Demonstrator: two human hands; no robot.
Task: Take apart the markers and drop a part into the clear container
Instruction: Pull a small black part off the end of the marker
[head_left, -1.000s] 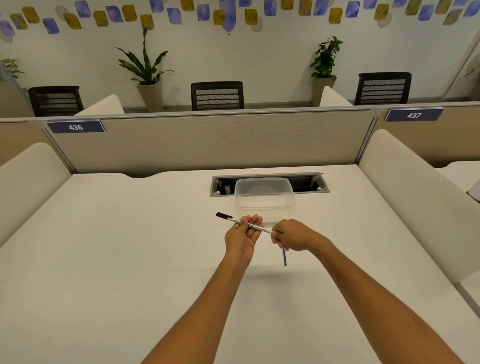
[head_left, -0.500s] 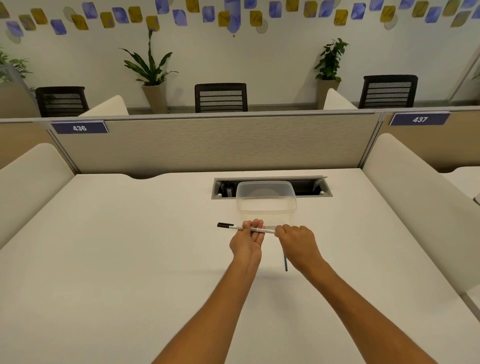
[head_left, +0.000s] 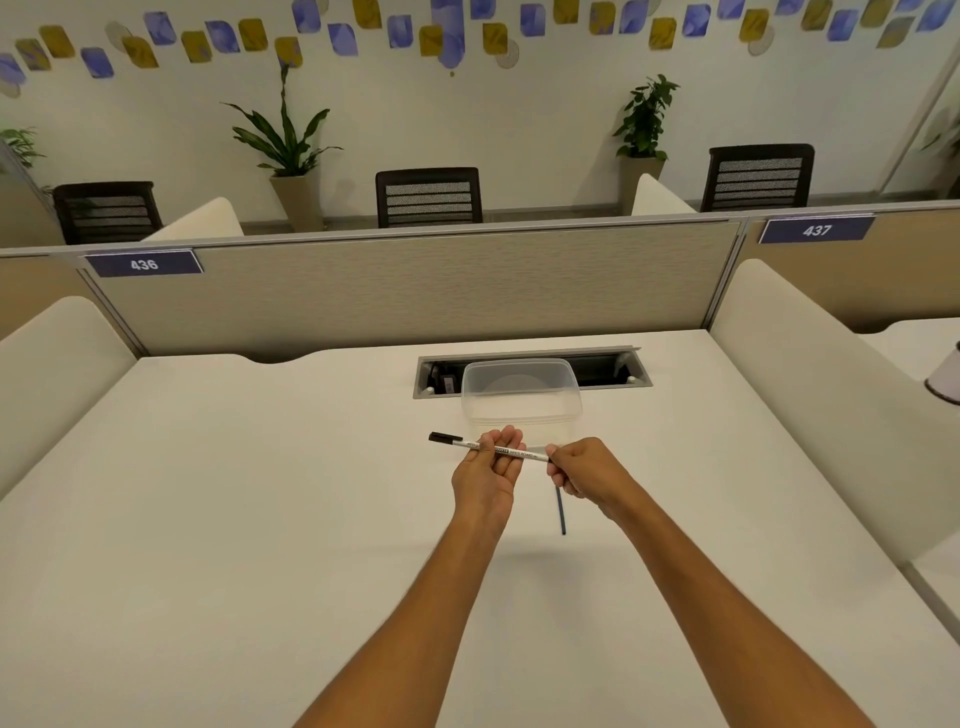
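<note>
A slim white whiteboard marker (head_left: 527, 454) with a black cap at its left tip lies level between both hands, just in front of the clear container (head_left: 521, 395). My left hand (head_left: 491, 467) holds its middle, fingers curled round the barrel. My right hand (head_left: 584, 470) grips its right end. From the right hand's underside a thin dark blue stick (head_left: 561, 512) hangs down. The container stands with nothing visible inside, near the desk's cable slot.
The white desk (head_left: 234, 519) is bounded by a beige partition (head_left: 415, 291) at the back and padded side dividers (head_left: 810, 395). A recessed cable tray (head_left: 608, 366) lies behind the container. A white cup (head_left: 948, 376) stands on the neighbouring desk at right.
The marker has levelled out from a tilt. My right hand slid outward to the marker's right end, and both hands shifted slightly forward toward the container.
</note>
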